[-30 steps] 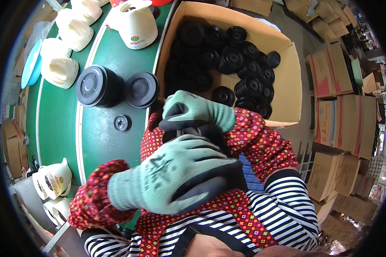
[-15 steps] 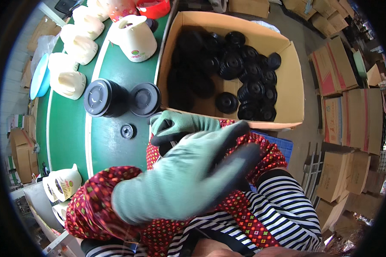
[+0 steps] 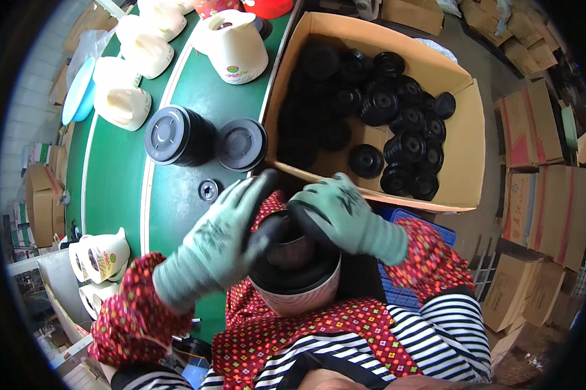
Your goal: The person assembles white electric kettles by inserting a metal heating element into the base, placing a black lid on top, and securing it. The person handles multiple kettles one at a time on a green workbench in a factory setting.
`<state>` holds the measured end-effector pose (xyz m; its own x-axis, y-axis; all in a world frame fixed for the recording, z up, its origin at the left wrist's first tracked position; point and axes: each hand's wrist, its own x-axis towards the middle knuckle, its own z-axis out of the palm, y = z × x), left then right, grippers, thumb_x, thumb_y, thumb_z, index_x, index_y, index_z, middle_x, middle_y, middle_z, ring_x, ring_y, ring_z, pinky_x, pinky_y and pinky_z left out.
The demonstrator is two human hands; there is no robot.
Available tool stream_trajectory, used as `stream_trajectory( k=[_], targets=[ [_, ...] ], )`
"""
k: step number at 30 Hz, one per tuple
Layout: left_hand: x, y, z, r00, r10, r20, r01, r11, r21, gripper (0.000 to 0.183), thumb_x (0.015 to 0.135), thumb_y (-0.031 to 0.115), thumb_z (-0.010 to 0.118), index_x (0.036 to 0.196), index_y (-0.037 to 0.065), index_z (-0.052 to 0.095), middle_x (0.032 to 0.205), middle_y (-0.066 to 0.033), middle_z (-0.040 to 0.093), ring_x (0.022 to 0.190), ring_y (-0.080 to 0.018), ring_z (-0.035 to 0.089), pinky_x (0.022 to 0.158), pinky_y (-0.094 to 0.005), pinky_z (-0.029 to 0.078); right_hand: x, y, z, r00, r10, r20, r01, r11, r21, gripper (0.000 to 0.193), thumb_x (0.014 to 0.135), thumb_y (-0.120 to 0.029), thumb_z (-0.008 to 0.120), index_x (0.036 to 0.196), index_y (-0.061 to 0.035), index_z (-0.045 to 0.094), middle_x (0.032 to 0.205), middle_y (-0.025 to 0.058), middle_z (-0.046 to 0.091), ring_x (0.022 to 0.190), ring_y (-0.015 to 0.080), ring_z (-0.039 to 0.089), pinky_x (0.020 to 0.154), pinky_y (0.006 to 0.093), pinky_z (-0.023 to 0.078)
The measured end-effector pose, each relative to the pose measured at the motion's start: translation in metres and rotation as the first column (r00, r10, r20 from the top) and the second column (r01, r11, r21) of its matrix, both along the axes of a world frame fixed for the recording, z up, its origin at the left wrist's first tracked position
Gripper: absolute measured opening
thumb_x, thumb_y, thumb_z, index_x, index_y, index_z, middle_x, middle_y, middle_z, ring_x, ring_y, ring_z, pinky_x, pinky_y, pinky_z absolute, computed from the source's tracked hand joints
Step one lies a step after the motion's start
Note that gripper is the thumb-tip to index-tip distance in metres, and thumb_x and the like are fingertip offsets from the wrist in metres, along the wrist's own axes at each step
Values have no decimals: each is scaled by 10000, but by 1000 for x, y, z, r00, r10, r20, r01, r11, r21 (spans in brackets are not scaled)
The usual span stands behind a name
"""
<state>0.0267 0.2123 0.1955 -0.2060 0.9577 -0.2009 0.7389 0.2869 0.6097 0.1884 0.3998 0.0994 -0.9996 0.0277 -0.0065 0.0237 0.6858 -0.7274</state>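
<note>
Your left hand (image 3: 218, 244) and right hand (image 3: 342, 214), both gloved, clamp a round pale container with a black liner (image 3: 296, 276) between their fingers; the left hand's fingers are spread. Black discs (image 3: 205, 136) sit beyond your fingertips.

A: Gloved hands? 
B: Two – left hand (image 3: 218, 244), right hand (image 3: 345, 218), both on one pot (image 3: 296, 273).

A: Beyond the fingertips? 
B: Two big black lids (image 3: 176, 135) on the green belt (image 3: 111, 188), one small black cap (image 3: 208, 190) just past the left fingers. One open cardboard box (image 3: 465, 162) past the right fingers, black discs (image 3: 407, 148) inside – more than a dozen, exact count unclear.

A: Cream shells? 
B: Four at the far end (image 3: 234, 45), two more (image 3: 104, 257) beside the left wrist.
</note>
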Motion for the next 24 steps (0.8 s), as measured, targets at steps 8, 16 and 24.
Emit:
stream_trajectory(
  k=[8,16,24],
  targets=[
    [-56,17,-123,944,-158,291,84,964,251,402,1015,229,596,1296,-49,661,1126,-260,739,1059,-427,711,931,-465,559,33,-39,99,999,2,38,-17,919,393,819,872,-480,690,1435,98,548,1026,183,629,867,289,623,782,465,446],
    [-51,-11,-65,1000,-17,4,15,943,333,231,922,193,740,1034,-8,762,839,-222,733,766,-386,739,693,-400,566,43,-46,103,983,17,-180,55,921,387,813,851,-497,740,1499,-47,545,1481,220,518,1376,397,483,1185,639,282],
    [-36,-198,-149,708,706,-39,-681,695,231,171,895,179,775,884,22,708,679,-158,654,580,-282,656,582,-390,498,71,-55,18,926,-56,-374,60,998,0,754,714,-470,921,1272,-26,678,1231,190,657,1148,392,627,1005,500,519]
  ],
)
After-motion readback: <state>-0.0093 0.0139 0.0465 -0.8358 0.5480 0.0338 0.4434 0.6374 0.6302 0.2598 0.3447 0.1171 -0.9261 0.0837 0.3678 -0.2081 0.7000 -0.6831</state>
